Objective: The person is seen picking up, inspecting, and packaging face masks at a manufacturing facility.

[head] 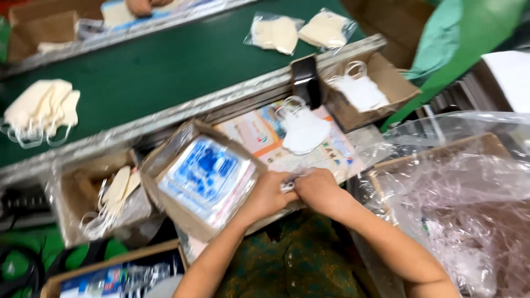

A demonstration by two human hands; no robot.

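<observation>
My left hand (269,193) and my right hand (318,190) meet at the near edge of the work surface, both pinching a small clear plastic bag (287,184) between their fingers. Just beyond them a white face mask (302,130) lies on a colourful printed sheet (259,132). To the left of my left hand stands a cardboard box of blue-printed plastic bags (205,176). The picture is blurred, so the bag's contents cannot be made out.
A green conveyor belt (165,66) carries a stack of cream masks (41,110) and two bagged masks (301,30). Cardboard boxes hold white masks (361,91) and cream masks (113,196). A plastic-lined box (469,204) stands right. Another person's hand (141,5) shows beyond the belt.
</observation>
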